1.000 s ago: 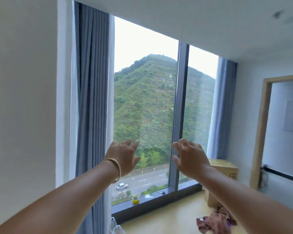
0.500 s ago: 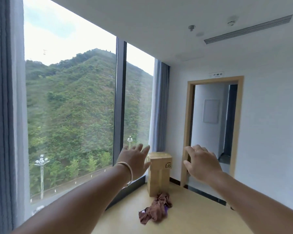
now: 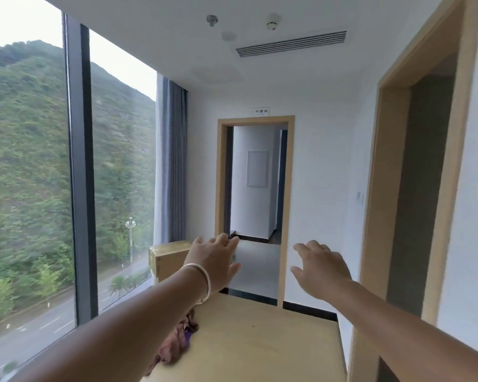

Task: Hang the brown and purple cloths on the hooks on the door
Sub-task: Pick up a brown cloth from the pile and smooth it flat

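Cloths: the brown cloth (image 3: pixel 174 346) lies crumpled on the pale floor (image 3: pixel 260 340) at lower centre of the frame, partly hidden behind the left forearm; a small patch of the purple cloth (image 3: pixel 187 335) shows within its folds.
Cloths relative to hands: the heap sits below and left of both hands, well apart from each; neither hand touches it.
Left hand (image 3: pixel 214 261): raised at frame centre, back toward the camera, fingers spread and nearly straight, holding nothing. A pale bangle (image 3: pixel 203 282) circles the wrist.
Right hand (image 3: pixel 322 267): raised at the same height, right of centre, back toward the camera, fingers spread and slightly bent, holding nothing.
Arms: both forearms extend forward from the lower corners of the frame, roughly parallel.
Surroundings: a cardboard box (image 3: pixel 167 259) stands at the window (image 3: pixel 28 175), just left of the left hand. An open doorway (image 3: pixel 255 183) lies straight ahead above the hands. A second wooden door frame (image 3: pixel 453 161) fills the right side.
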Demonstrator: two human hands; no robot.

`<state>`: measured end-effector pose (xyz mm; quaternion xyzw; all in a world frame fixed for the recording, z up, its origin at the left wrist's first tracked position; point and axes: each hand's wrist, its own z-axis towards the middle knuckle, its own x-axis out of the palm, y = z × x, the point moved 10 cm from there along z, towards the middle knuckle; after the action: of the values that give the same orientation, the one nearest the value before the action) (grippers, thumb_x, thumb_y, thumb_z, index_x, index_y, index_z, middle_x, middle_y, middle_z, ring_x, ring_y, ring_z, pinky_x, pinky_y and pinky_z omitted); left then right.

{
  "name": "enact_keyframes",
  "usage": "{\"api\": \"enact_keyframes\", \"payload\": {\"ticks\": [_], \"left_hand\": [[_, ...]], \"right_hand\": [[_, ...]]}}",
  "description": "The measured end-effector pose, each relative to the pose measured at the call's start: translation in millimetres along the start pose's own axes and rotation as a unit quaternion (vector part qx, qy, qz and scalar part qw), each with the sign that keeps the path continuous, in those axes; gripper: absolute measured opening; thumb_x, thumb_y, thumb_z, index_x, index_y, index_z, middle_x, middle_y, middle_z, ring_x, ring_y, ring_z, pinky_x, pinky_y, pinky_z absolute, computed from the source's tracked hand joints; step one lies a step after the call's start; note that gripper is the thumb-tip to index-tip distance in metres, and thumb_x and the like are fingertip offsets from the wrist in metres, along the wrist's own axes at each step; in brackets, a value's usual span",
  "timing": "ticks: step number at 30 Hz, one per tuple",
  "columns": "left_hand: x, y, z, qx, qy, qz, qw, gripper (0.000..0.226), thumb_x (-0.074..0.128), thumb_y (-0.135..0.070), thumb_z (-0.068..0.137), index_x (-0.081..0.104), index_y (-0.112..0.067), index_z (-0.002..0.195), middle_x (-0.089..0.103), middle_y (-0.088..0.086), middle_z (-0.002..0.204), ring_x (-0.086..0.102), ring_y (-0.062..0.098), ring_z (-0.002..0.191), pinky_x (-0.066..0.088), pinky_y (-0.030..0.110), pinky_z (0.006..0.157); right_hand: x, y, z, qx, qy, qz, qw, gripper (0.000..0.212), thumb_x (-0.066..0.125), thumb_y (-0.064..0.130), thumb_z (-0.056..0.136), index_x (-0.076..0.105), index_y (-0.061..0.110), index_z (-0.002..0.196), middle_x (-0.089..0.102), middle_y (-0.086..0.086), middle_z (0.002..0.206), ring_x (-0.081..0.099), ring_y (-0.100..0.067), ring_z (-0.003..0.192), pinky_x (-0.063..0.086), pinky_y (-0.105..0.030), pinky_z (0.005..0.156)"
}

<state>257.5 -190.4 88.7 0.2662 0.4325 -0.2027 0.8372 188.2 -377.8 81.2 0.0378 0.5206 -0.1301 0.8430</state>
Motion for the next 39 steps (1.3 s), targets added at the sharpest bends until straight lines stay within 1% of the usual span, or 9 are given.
{"api": "enact_keyframes", "payload": {"ticks": [3, 6, 10, 14, 20, 25, 29, 35, 39], "left_hand": [[22.7, -20.2, 34.3, 0.024, -0.002, -0.008, 1.000, 0.063, 0.031, -0.057, 0.095, 0.020, -0.023, 0.147, 0.041, 0.001, 0.142, 0.053, 0.021, 0.119, 0.039, 0.043, 0.101], [48.0, -34.6, 69.1, 0.046, -0.002, -0.015, 0.999, 0.062, 0.031, -0.057, 0.094, 0.021, -0.024, 0.146, 0.043, 0.000, 0.140, 0.053, 0.020, 0.117, 0.040, 0.041, 0.098], [81.1, -41.3, 121.5, 0.067, -0.008, -0.033, 0.997, 0.063, 0.031, -0.059, 0.094, 0.020, -0.025, 0.146, 0.040, 0.001, 0.144, 0.055, 0.022, 0.115, 0.044, 0.042, 0.096], [110.1, -26.3, 175.5, 0.073, -0.020, -0.055, 0.996, 0.064, 0.030, -0.060, 0.094, 0.020, -0.026, 0.147, 0.038, 0.000, 0.147, 0.053, 0.021, 0.122, 0.041, 0.044, 0.102], [148.5, 3.5, 255.6, 0.076, -0.023, -0.087, 0.993, 0.062, 0.033, -0.059, 0.094, 0.020, -0.028, 0.146, 0.036, -0.001, 0.148, 0.053, 0.022, 0.122, 0.040, 0.045, 0.105], [185.0, 7.9, 306.8, 0.094, -0.021, -0.086, 0.992, 0.059, 0.033, -0.058, 0.094, 0.023, -0.027, 0.144, 0.037, -0.001, 0.146, 0.055, 0.022, 0.118, 0.040, 0.044, 0.103], [218.7, 3.9, 339.2, 0.103, -0.008, -0.084, 0.991, 0.060, 0.032, -0.058, 0.095, 0.022, -0.027, 0.145, 0.036, 0.000, 0.147, 0.053, 0.023, 0.120, 0.040, 0.043, 0.103], [272.2, 0.9, 399.6, 0.099, 0.011, -0.080, 0.992, 0.060, 0.031, -0.058, 0.095, 0.020, -0.028, 0.146, 0.032, 0.001, 0.150, 0.046, 0.023, 0.128, 0.032, 0.049, 0.110], [308.2, -5.7, 447.3, 0.093, 0.025, -0.072, 0.993, 0.060, 0.031, -0.057, 0.095, 0.019, -0.028, 0.146, 0.032, 0.001, 0.149, 0.047, 0.021, 0.126, 0.031, 0.048, 0.109]], "right_hand": [[18.9, -27.3, 8.9, 0.023, 0.016, -0.004, 1.000, 0.045, 0.039, 0.041, 0.097, 0.039, 0.022, 0.137, 0.046, -0.003, 0.134, 0.046, -0.024, 0.119, 0.041, -0.038, 0.094], [38.1, -52.3, 20.8, 0.050, 0.030, -0.009, 0.998, 0.048, 0.038, 0.043, 0.097, 0.034, 0.023, 0.141, 0.044, -0.002, 0.137, 0.044, -0.023, 0.121, 0.040, -0.038, 0.095], [60.1, -83.2, 51.1, 0.082, 0.045, -0.021, 0.995, 0.050, 0.039, 0.045, 0.097, 0.033, 0.024, 0.142, 0.042, -0.002, 0.138, 0.043, -0.024, 0.123, 0.040, -0.039, 0.097], [70.5, -103.0, 96.5, 0.108, 0.048, -0.031, 0.992, 0.052, 0.039, 0.045, 0.097, 0.031, 0.024, 0.144, 0.040, -0.002, 0.141, 0.044, -0.023, 0.123, 0.043, -0.038, 0.095], [84.9, -115.3, 177.3, 0.134, 0.033, -0.037, 0.990, 0.051, 0.039, 0.045, 0.096, 0.032, 0.025, 0.142, 0.040, -0.001, 0.140, 0.046, -0.022, 0.120, 0.043, -0.036, 0.089], [121.5, -121.5, 221.7, 0.139, 0.047, -0.048, 0.988, 0.050, 0.039, 0.044, 0.096, 0.033, 0.025, 0.141, 0.041, -0.001, 0.138, 0.043, -0.023, 0.122, 0.042, -0.037, 0.091], [149.5, -134.5, 253.4, 0.143, 0.065, -0.052, 0.986, 0.052, 0.039, 0.044, 0.096, 0.029, 0.026, 0.144, 0.039, 0.000, 0.140, 0.040, -0.022, 0.126, 0.041, -0.037, 0.094], [195.0, -164.4, 311.8, 0.139, 0.076, -0.050, 0.986, 0.052, 0.039, 0.043, 0.096, 0.030, 0.025, 0.144, 0.038, 0.000, 0.140, 0.039, -0.023, 0.127, 0.039, -0.038, 0.097], [227.9, -191.8, 355.6, 0.131, 0.076, -0.050, 0.987, 0.051, 0.040, 0.043, 0.097, 0.030, 0.025, 0.144, 0.038, 0.000, 0.140, 0.039, -0.023, 0.127, 0.039, -0.037, 0.096]]}}
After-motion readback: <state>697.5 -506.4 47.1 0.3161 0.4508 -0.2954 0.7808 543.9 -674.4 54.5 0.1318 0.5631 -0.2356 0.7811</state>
